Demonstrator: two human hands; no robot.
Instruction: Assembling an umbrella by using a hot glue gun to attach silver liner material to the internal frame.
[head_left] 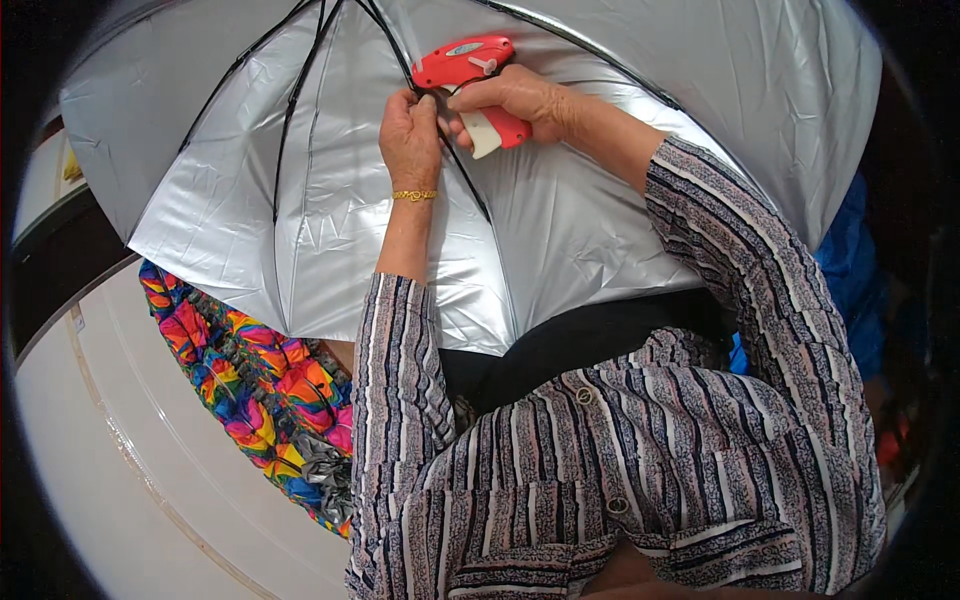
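Note:
A large open umbrella (370, 240) with silver inner cloth spreads before me, its black ribs fanning out from the top. My right hand (515, 100) is wrapped round the handle of a red and white tagging gun (460, 62), whose nose points left. Right beside it, my left hand (410, 130) is closed in a pinch at a black rib (468, 180), close to the tip of the gun. What the left fingertips hold is too small to make out; the rib or a bit of cloth lies there. A gold bracelet circles the left wrist.
A bundle of rainbow-coloured folded umbrellas (260, 380) lies at the lower left. Beyond it are a pale floor (110, 480) and a dark curved edge (70, 255). Something blue (855, 280) hangs at the right, partly behind the silver cloth.

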